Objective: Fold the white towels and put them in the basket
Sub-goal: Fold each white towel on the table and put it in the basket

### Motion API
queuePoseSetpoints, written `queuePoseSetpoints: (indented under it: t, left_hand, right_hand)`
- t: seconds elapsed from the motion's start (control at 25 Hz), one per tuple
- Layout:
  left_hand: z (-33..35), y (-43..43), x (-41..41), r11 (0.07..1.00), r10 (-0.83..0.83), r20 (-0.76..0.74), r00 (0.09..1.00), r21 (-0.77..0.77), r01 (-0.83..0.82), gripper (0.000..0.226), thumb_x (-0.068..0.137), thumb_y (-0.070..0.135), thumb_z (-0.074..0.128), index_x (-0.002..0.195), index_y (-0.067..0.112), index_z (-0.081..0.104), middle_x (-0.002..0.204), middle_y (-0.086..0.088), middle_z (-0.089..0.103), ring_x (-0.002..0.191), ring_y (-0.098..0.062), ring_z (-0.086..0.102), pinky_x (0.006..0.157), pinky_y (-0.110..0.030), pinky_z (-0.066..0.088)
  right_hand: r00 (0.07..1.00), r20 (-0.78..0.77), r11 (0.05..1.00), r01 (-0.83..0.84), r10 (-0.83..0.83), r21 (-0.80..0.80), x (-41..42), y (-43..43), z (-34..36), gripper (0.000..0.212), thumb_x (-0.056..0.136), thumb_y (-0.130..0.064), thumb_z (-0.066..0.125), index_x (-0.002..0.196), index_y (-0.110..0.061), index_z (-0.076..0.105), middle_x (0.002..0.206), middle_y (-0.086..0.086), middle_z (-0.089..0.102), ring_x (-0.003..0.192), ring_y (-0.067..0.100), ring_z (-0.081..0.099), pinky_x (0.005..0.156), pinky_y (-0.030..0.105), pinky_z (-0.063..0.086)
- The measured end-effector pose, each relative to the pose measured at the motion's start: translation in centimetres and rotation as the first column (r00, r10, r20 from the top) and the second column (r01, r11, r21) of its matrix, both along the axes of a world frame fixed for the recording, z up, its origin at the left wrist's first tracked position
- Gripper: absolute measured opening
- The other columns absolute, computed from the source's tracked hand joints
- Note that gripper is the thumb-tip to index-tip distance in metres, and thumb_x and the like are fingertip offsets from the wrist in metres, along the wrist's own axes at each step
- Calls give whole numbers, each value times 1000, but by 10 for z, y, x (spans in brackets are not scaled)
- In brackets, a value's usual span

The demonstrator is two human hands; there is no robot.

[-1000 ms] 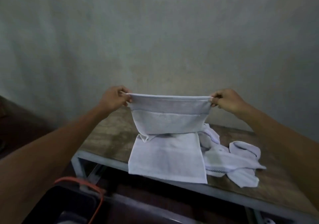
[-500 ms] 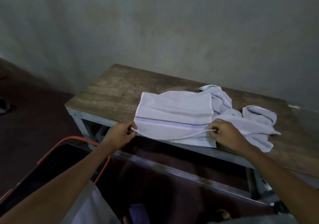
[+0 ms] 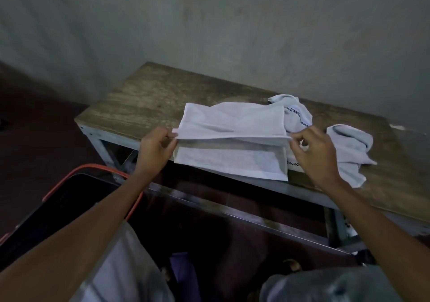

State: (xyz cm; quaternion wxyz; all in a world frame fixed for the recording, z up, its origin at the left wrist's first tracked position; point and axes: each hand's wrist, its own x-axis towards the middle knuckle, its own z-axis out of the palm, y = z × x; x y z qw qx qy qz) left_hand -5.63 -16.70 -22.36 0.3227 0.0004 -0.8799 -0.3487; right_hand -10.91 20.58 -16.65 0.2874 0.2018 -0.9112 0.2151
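Left hand (image 3: 156, 149): pinching the left corner of the towel's raised edge between thumb and curled fingers.
Right hand (image 3: 311, 152): pinching the matching right corner, with the other fingers loosely bent above it.
Towel (image 3: 232, 124): lying across the front of the desk (image 3: 151, 101), its top layer being held taut between the two hands and its lower layer drooping over the desk's front edge.
Step in hand: by the look of it, the person is making a lengthwise fold, laying one long edge over another.
Next move: probably calling for both corners to be lowered together so the edges line up, then a flattening pass before a crosswise fold.
Materials: the towel is showing as soft white terry with flat woven hems, a limp rectangle creasing easily. The desk is showing worn, streaked wood on a pale metal frame.
Waiting pile (image 3: 349, 148): more white towels, one with a dark checked stripe, are sitting crumpled just to the right.
Basket (image 3: 102, 169): standing on the floor at lower left, dark with an orange rim. Its contents cannot be made out.
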Motion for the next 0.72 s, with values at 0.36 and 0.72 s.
queuePoseSetpoints:
  t: [0.36, 0.72]
  left_hand:
    - [-30, -15, 13, 860, 6, 89, 996, -508, 41, 22, 77, 34, 54, 84, 19, 68, 87, -1, 58, 83, -22, 54, 71, -33, 35]
    - [-32, 2, 13, 800, 116, 42, 992, -595, -68, 28, 75, 44, 56, 86, 19, 61, 98, -7, 56, 87, -25, 46, 73, -37, 37]
  right_hand:
    - [985, 105, 910, -167, 137, 380, 11, 21, -42, 14, 68, -11, 79, 77, -16, 70, 77, -2, 64, 72, 22, 64, 64, 29, 28]
    - [967, 186, 850, -241, 172, 468, 18, 24, -40, 35, 67, -40, 79, 94, -21, 69, 87, -6, 63, 80, 17, 62, 69, 28, 27]
